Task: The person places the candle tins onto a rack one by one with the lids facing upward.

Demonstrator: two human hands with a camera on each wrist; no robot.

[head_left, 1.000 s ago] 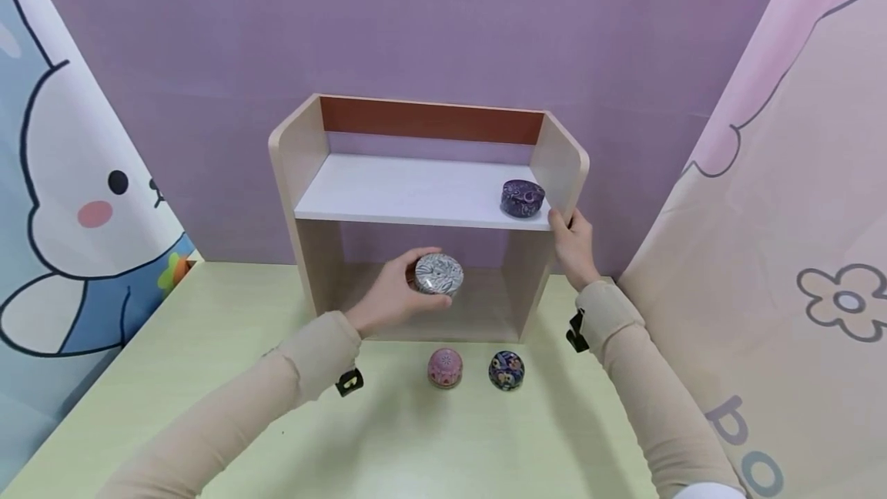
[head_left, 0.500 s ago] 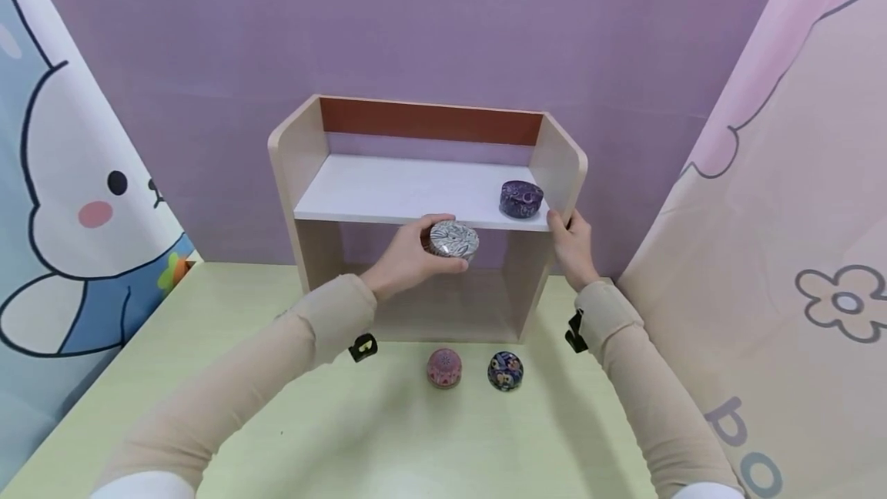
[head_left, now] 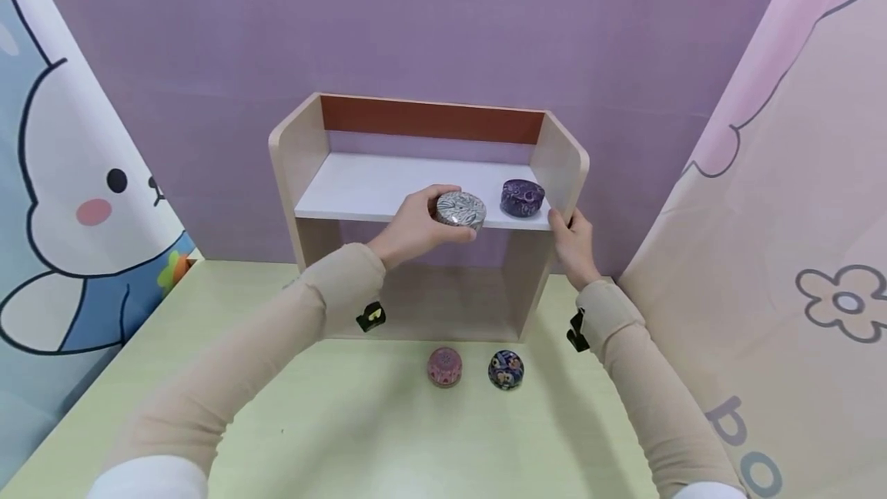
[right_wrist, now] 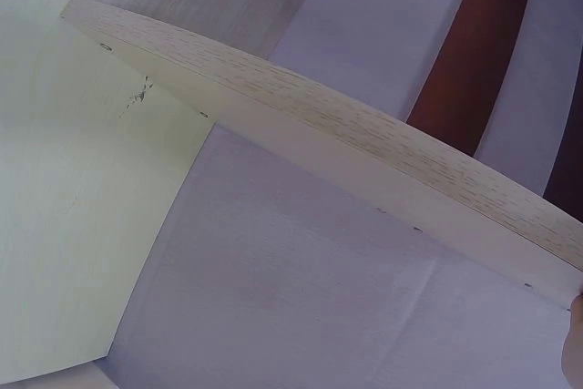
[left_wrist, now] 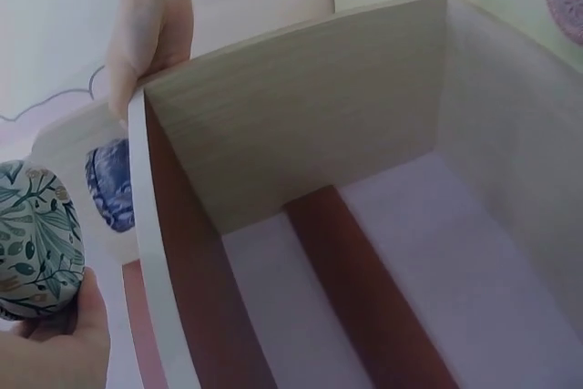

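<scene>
In the head view my left hand (head_left: pixel 421 226) grips a round tin (head_left: pixel 461 209) with a pale leaf pattern, thumb in front and fingers behind. The tin overlaps the front edge of the white upper shelf (head_left: pixel 388 183). To its right on that shelf sits a dark purple patterned tin (head_left: pixel 523 198). My right hand (head_left: pixel 574 247) holds the right side panel (head_left: pixel 564 168) of the small wooden bookshelf, just below the shelf's level. From the left wrist view, the leafy tin (left_wrist: pixel 38 239) shows close up at the left, with the purple tin (left_wrist: pixel 111 185) beyond it.
A pink tin (head_left: pixel 444 367) and a dark multicoloured tin (head_left: pixel 506 370) stand on the pale table (head_left: pixel 388 437) before the bookshelf. Behind it hangs a purple backdrop (head_left: pixel 443 21). Printed cloths flank the table, one with a rabbit (head_left: pixel 90 168).
My left hand has lifted the leaf-patterned tin from in front of the lower compartment up to the upper shelf's edge, moving slightly right. The right hand stays on the side panel.
</scene>
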